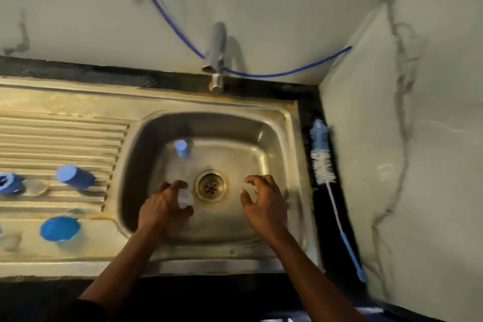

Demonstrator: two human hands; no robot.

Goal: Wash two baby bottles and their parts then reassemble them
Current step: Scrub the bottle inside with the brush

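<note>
Veined marble walls back a dull stainless-steel sink point(287, 123) with a ribbed drainboard point(65, 138). Beside the round drain point(210, 185), our left hand point(164, 209) curls its fingers round a small clear plastic part point(185, 196), too blurred to name. Our right hand point(265, 202) hovers with fingers spread and bent, holding nothing. A blue cylindrical cap point(74, 177) lies on the drainboard. A bristly bottle brush point(322, 157) rests on the black counter point(305, 117).

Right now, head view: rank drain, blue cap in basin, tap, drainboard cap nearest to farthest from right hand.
1. drain, just left of the right hand
2. blue cap in the basin, back left
3. tap, behind the basin
4. blue cap on the drainboard, lying far left
</note>
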